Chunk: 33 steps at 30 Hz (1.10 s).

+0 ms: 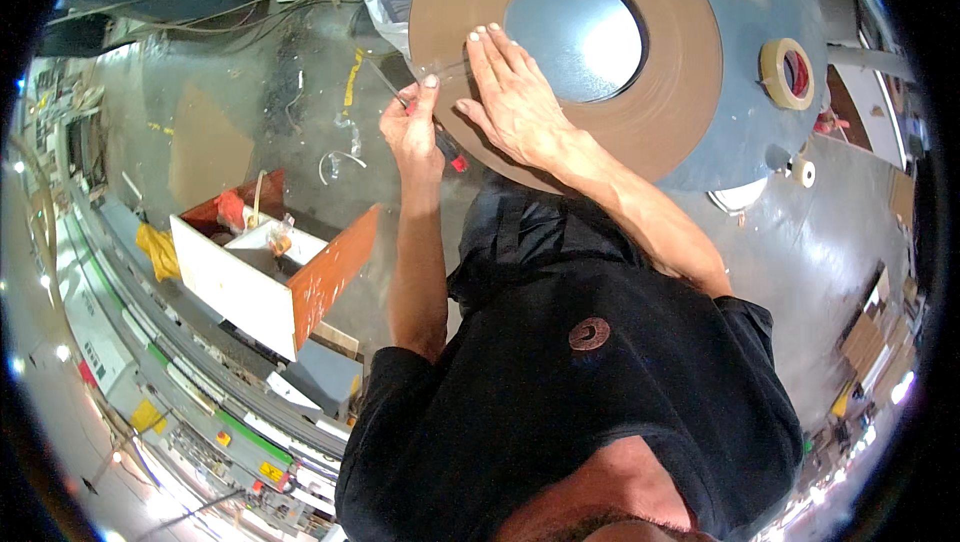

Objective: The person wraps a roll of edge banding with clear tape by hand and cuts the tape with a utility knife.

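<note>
A large brown coil of wound band [680, 52] lies flat on a blue-grey round table [745, 132]. My right hand [515, 102] rests on the coil's near left part, palm down, fingers stretched out. Just left of the coil's edge, my left hand [412, 137] is closed around a slim tool [459, 163] with red on its handle and a thin shaft pointing away to the far left. The fingers hide most of the tool, so its exact kind does not show. A thin dark line runs between my left thumb and the right fingers.
Tape rolls [788, 74] lie on the table at the right and far edge. Left of me on the floor stands an open box of white and brown panels [240, 282] with odds and ends inside. A long machine [190, 382] runs along the left. Cables [270, 7] trail behind.
</note>
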Motion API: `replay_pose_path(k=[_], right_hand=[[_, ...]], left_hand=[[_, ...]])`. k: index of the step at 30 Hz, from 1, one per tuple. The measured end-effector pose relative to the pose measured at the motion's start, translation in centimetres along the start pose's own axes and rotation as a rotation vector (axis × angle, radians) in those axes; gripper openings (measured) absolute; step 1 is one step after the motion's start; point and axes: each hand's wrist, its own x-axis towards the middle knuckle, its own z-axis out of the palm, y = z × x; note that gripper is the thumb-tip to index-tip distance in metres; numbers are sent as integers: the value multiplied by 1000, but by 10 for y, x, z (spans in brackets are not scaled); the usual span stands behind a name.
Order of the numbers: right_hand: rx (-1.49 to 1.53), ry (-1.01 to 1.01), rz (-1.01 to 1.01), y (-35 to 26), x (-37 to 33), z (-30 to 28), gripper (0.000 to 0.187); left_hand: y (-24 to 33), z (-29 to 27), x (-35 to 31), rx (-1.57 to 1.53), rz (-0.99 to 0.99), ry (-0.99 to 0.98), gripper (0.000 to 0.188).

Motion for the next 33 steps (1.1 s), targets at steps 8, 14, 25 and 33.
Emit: replay_pose_path(k=[8, 14, 25, 33], right_hand=[[56, 27, 88, 6, -15, -10, 64], [-84, 79, 198, 11, -13, -25, 61], [-76, 290, 284, 13, -79, -53, 55], [-163, 187, 253, 12, -155, -75, 60]], left_hand=[[6, -12, 2, 38, -205, -207, 20], [1, -15, 9, 45, -229, -286, 15], [-1, -12, 11, -70, -373, -347, 44], [-4, -9, 19, -56, -340, -328, 51]])
